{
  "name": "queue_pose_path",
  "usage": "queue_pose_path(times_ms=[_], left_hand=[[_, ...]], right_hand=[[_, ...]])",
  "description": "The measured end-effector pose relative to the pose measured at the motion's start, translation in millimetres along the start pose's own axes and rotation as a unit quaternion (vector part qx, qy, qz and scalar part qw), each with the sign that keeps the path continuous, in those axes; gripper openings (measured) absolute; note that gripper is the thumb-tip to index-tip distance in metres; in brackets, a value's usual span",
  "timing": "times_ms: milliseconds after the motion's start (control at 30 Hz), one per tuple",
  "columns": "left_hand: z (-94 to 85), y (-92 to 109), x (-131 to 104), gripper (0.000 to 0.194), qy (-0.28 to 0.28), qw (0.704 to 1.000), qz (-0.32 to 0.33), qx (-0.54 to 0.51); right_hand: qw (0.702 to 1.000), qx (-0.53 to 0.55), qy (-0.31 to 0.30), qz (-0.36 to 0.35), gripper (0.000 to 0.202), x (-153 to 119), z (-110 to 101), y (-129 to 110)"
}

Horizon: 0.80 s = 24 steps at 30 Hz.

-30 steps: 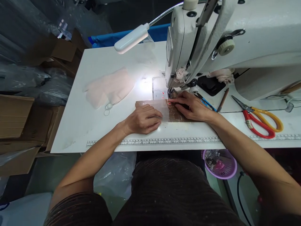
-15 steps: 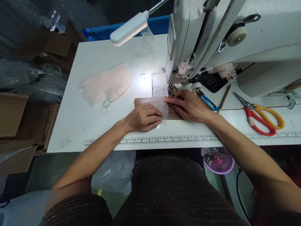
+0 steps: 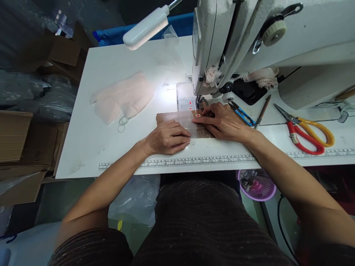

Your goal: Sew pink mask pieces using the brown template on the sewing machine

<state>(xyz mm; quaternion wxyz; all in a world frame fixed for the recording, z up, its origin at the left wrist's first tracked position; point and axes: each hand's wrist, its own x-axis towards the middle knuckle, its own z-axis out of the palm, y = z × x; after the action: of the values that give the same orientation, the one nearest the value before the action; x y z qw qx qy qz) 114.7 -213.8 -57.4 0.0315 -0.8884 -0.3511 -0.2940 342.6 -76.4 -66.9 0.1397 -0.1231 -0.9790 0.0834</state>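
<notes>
A brown board (image 3: 161, 118) lies flat on the white table in front of the sewing machine needle (image 3: 198, 101), with a sheer whitish strip (image 3: 191, 127) over it. My left hand (image 3: 170, 138) rests on the left part of the strip and board, palm down, its fingers slightly curled and lying flat. My right hand (image 3: 220, 122) lies on the board's right end, fingers apart, the index fingertip at the strip's right edge. A small red-and-white label (image 3: 198, 115) shows on the board just above that fingertip. Neither hand grasps anything visible.
Pale pink fabric (image 3: 126, 96) with rings (image 3: 122, 124) lies at the left. Blue snips (image 3: 244, 115), a brown-handled tool (image 3: 263, 111) and red-and-yellow scissors (image 3: 305, 131) lie at the right. A lamp (image 3: 146, 27) hangs above; a printed ruler (image 3: 177, 162) runs along the front edge.
The red-and-white label now shows on the board near my right index finger. The whole view has shifted slightly; both hands keep nearly the same places on the board.
</notes>
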Motion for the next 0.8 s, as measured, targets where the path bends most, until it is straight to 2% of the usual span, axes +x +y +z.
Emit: queue_pose_path(times_ms=[233,467,800], left_hand=[[1.1,3.5,3.0,0.005,-0.005,0.999,0.019,0.032],[-0.7,3.8,4.5,0.003,0.011,0.999,0.020,0.047],[0.8,2.9,2.8,0.005,-0.004,0.999,0.011,0.039]], right_hand=[[0.999,0.030,0.028,0.012,0.036,0.3,1.7,-1.6],[0.992,0.119,0.039,0.030,0.040,-0.8,1.9,2.9],[0.996,0.087,0.025,0.009,0.039,-0.9,-0.4,2.3]])
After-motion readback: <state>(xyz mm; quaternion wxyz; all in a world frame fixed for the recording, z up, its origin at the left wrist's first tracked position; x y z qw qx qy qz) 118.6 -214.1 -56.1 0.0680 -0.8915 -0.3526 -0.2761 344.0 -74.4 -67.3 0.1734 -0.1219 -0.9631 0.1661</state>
